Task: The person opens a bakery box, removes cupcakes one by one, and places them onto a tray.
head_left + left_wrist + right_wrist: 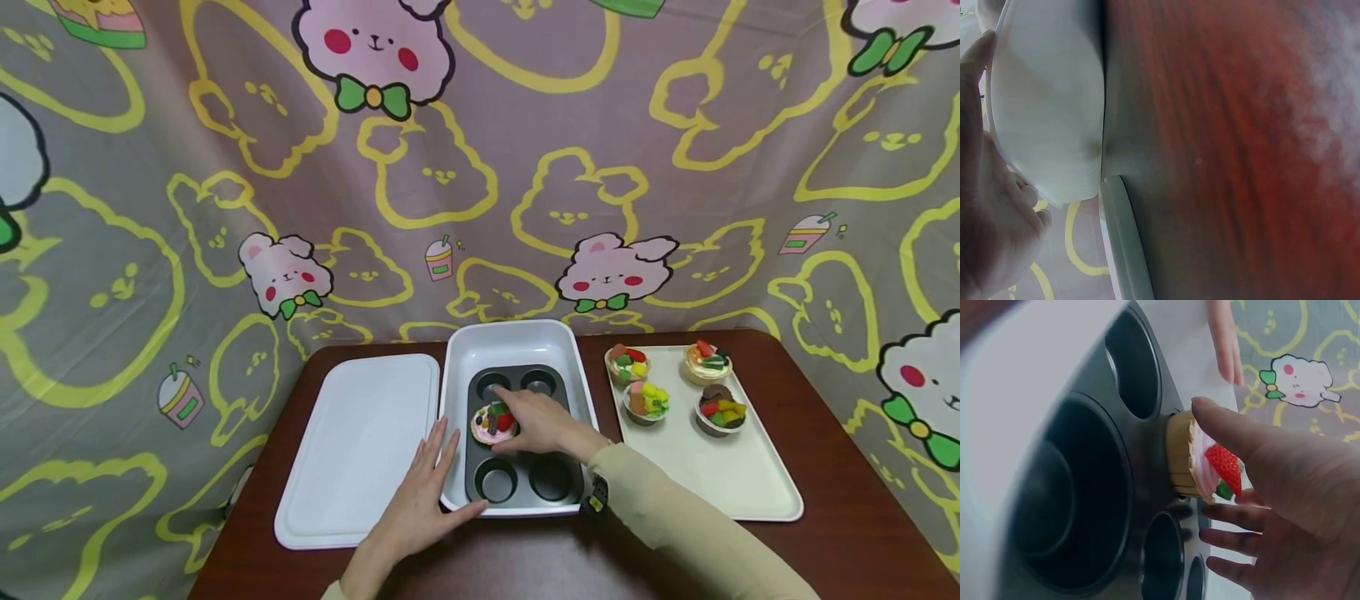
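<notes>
My right hand [536, 421] reaches over a dark muffin tin [531, 492], thumb and fingers on either side of a small fruit tart [489, 429]. The tart has pink cream, a strawberry [1222, 464] and a pale crust side [1180, 453]. It sits at the tin's middle-left cup, its crust standing above the tin; the far-side contact is partly hidden. The tin lies inside a white rectangular basin [587, 392]. My left hand [422, 504] lies at the basin's near-left edge, fingers spread and fairly straight; in the left wrist view its thumb [982, 53] is at the rim.
A cream tray [720, 479] at right bears several fruit tarts [647, 402] toward its back. Left of the basin lies a flat white lid [352, 450]. The brown table [262, 533] ends at a patterned curtain [510, 192].
</notes>
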{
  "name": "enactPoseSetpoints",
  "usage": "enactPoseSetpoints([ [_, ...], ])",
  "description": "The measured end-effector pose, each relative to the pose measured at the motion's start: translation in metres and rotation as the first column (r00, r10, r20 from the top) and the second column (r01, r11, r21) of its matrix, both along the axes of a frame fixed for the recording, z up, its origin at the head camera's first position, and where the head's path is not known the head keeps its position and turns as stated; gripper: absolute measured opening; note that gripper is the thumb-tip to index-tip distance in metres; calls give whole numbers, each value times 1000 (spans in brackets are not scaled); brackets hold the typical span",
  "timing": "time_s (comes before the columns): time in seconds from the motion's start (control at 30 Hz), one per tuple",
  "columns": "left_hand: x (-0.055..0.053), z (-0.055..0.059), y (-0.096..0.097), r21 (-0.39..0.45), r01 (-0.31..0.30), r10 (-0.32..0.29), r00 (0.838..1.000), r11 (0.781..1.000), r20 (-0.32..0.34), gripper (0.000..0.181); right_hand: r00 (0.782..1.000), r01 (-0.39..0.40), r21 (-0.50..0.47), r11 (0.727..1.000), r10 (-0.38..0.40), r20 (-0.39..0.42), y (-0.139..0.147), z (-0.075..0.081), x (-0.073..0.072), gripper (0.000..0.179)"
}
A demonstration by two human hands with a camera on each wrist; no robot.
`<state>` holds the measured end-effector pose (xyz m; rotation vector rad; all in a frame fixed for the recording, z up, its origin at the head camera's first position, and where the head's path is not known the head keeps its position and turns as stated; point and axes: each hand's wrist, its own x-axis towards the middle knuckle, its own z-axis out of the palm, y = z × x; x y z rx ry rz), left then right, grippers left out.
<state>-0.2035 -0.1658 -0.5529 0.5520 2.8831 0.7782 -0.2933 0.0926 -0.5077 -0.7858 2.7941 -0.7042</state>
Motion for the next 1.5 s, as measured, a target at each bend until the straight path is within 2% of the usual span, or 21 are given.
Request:
enactPoseSetpoints([
  [0.17, -1, 0, 0, -1, -1, 1, 1000, 1000, 3, 115, 1000, -25, 26, 999, 24, 18, 3, 8, -2, 101],
  [0.3, -3, 0, 0, -3, -6, 6, 1000, 1000, 10, 115, 997, -60, 27, 998, 58, 58, 4, 6, -14, 103],
  [0.33, -3, 0, 0, -3, -7, 7, 1000, 1000, 12, 115, 996, -67, 25, 997, 65, 67, 4, 1, -20, 105],
  [0.37, -3, 0, 0, -4, -7, 7, 1000, 1000, 12, 116, 996, -79, 32, 996, 77, 55, 5, -11, -28, 106],
  [0.47, -2, 0, -1, -1, -5, 5, 1000, 1000, 10, 116, 993, -115, 25, 993, 114, 34, 8, -51, -54, 114],
  [0.5, -2, -1, -1, -1, -4, 4, 1000, 1000, 9, 116, 991, -133, 25, 991, 133, 0, 8, -65, -61, 115],
  [0.53, -2, -1, -1, 0, -2, 2, 1000, 1000, 8, 116, 990, -144, 22, 989, 144, -5, 9, -74, -67, 117],
  [0.6, -1, -1, -1, -1, 0, 0, 1000, 1000, 5, 116, 984, -175, 5, 985, 175, -25, 9, -80, -70, 115],
  [0.77, 0, -1, -1, 3, 0, 0, 1000, 1000, 2, 115, 985, -172, -52, 984, 173, 19, 4, -45, -51, 92],
  [0.87, 0, 0, -1, 5, -2, 2, 1000, 1000, 0, 115, 987, -159, -100, 982, 159, -6, 5, -48, -48, 84],
  [0.97, 0, 0, 0, 5, 2, -2, 1000, 1000, -3, 115, 984, -172, -156, 973, 161, -79, 9, -71, -55, 77],
  [1.07, 1, 0, 0, 5, 6, -6, 1000, 1000, -6, 115, 986, -164, -202, 965, 154, -63, 10, -73, -53, 72],
  [1.1, 1, 0, 0, 5, 7, -7, 1000, 1000, -6, 115, 988, -151, -228, 962, 146, -41, 9, -70, -50, 71],
  [1.2, 1, 0, 0, 9, 7, -7, 1000, 1000, -10, 115, 993, -92, -262, 961, 107, 44, 8, -45, -36, 73],
  [1.3, 0, 1, 0, 11, 6, -6, 1000, 1000, -16, 114, 995, -38, -271, 962, 62, 80, 6, -32, -28, 74],
  [1.5, 1, 1, -1, 7, 10, -9, 1000, 1000, -21, 115, 996, -13, -265, 964, 37, 87, 6, -28, -26, 69],
])
